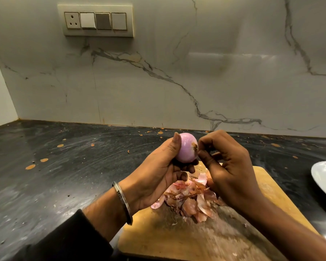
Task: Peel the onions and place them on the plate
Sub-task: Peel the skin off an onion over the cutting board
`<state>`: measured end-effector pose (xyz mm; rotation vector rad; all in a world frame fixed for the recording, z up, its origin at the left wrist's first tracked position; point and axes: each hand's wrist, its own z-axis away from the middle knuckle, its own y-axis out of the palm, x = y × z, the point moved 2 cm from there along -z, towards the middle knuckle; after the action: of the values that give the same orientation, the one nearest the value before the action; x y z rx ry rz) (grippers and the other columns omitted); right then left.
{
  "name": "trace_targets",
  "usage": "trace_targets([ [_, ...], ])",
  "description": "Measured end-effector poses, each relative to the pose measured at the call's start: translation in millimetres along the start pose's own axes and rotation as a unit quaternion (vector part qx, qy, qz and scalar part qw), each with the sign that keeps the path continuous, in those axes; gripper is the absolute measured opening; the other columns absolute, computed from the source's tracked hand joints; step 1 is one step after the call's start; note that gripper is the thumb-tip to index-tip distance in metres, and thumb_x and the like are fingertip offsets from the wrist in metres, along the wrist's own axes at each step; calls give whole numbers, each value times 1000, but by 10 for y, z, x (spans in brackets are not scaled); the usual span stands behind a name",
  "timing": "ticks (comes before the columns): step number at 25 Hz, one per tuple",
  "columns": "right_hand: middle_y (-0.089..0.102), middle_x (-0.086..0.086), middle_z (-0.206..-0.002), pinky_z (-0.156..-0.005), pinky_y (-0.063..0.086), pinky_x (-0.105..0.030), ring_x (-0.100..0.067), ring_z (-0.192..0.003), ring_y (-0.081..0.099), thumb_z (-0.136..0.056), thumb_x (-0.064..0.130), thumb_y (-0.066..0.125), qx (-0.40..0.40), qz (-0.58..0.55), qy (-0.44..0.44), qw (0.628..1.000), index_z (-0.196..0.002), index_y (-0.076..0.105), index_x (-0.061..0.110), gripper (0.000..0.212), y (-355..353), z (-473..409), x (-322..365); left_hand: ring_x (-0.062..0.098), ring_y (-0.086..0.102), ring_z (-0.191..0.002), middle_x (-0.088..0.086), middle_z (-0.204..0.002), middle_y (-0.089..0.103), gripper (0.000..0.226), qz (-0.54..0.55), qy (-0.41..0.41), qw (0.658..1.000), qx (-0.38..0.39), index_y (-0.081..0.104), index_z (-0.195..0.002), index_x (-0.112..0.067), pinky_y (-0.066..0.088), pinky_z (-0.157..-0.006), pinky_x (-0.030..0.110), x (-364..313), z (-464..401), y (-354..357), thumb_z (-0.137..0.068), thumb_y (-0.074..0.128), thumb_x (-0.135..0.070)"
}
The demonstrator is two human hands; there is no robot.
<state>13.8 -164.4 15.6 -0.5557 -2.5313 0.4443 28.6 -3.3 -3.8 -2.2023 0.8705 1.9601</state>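
My left hand (pixel 158 170) grips a pale purple onion (pixel 186 147), nearly bare of skin, above the wooden cutting board (pixel 177 238). A brown scrap clings at the onion's right end. My right hand (pixel 228 166) has its fingers curled, and thumb and fingertips pinch at that end of the onion. A heap of pink-brown onion skins (pixel 192 198) lies on the board under my hands. The white plate (pixel 324 178) shows only its left edge at the right border, and what lies on it is out of view.
The dark stone counter (pixel 73 166) stretches left and back, dotted with small skin flakes. A marble wall (pixel 158 81) closes it off behind, with a switch panel (pixel 96 20) high up. A metal bangle (pixel 122 202) sits on my left wrist.
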Motion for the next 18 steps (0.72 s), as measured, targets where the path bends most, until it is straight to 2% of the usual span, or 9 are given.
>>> trace_targets([
  [1, 57, 12, -88, -65, 49, -26, -10, -81, 57, -90, 9, 60, -3, 6, -11, 1000, -90, 57, 25, 16, -10, 4, 1, 20, 62, -77, 16, -97, 67, 58, -2, -2, 1000, -7, 60, -125, -12, 49, -64, 29, -1, -1, -4, -89, 52, -56],
  [3, 57, 16, -87, -64, 49, -28, -10, -80, 57, -95, 25, 54, -15, 19, -4, 1000, -93, 56, 26, 3, -34, 7, -28, 19, 61, -76, 16, -96, 66, 56, -3, -4, 1000, -15, 59, -125, -13, 49, -64, 28, -1, 1, -14, -89, 51, -55],
  [6, 60, 14, -82, -61, 53, -38, -10, -74, 60, -96, 47, 53, -1, 57, 44, 997, -91, 59, 22, 26, -21, -3, -69, 19, 60, -77, 14, -98, 66, 52, -8, 6, 1000, -5, 60, -125, -15, 49, -64, 28, 4, 0, -8, -91, 50, -52],
  [9, 61, 10, -79, -58, 51, -44, -14, -70, 61, -101, 43, 48, 37, 62, 38, 997, -93, 59, 17, 29, 28, 0, -66, 19, 59, -76, 13, -99, 66, 49, -15, 10, 1000, -2, 61, -124, -16, 50, -62, 27, 14, -10, -9, -91, 51, -52],
  [12, 59, 11, -78, -58, 51, -39, -12, -70, 59, -104, 27, 44, 39, 32, 35, 998, -95, 56, 17, 18, 35, 17, -79, 19, 60, -74, 14, -95, 69, 47, -24, 11, 1000, -7, 66, -117, -20, 50, -61, 26, 15, -20, -22, -88, 53, -54],
  [14, 58, 11, -82, -60, 51, -35, -11, -73, 59, -104, 15, 45, 20, 20, 46, 999, -101, 53, 19, 9, 23, 21, -92, 18, 61, -75, 14, -95, 69, 51, -26, 13, 1000, -1, 62, -121, -19, 50, -61, 26, 6, -24, -28, -87, 57, -55],
  [15, 58, 10, -87, -62, 53, -35, -10, -75, 60, -103, 11, 45, 9, 19, 54, 998, -107, 50, 21, 11, 21, 15, -98, 18, 61, -75, 15, -96, 68, 55, -27, 12, 1000, -5, 59, -124, -18, 50, -61, 26, -3, -25, -40, -84, 59, -56],
  [16, 58, 10, -94, -65, 54, -34, -9, -79, 61, -103, 13, 46, 2, 12, 62, 998, -113, 47, 23, 14, 17, 7, -103, 18, 61, -75, 15, -97, 67, 61, -32, 10, 999, -16, 55, -126, -17, 51, -61, 26, -20, -23, -53, -80, 62, -57],
  [18, 57, 11, -108, -71, 56, -27, -5, -90, 62, -103, 31, 46, 17, -1, 72, 997, -124, 43, 29, 22, 9, -9, -86, 17, 63, -76, 13, -96, 67, 73, -48, 10, 998, -45, 51, -128, -14, 51, -62, 26, -62, -6, -72, -73, 67, -59],
])
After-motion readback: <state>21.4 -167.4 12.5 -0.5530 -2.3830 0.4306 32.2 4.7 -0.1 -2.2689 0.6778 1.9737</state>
